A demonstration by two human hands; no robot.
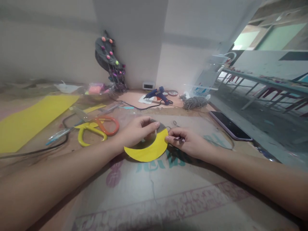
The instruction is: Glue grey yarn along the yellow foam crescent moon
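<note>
My left hand (pixel 136 131) rests curled on a round shiny disc (pixel 157 128), fingers pressing its top edge. A yellow crescent of paper (pixel 149 150) lies over the disc's lower part. My right hand (pixel 186 142) pinches the crescent's right tip between thumb and fingers, and a small dark object shows under its fingers. Both hands lie on a printed sack sheet (pixel 168 192) spread over the table.
Yellow-and-orange scissors (pixel 96 128) and a pen (pixel 59 134) lie left of my hands, beside a yellow sheet (pixel 29 122). A black cable (pixel 36 150) runs along the left. A phone (pixel 229 125) lies at right. A blue glue gun (pixel 158 95) and grey yarn (pixel 193 102) sit behind.
</note>
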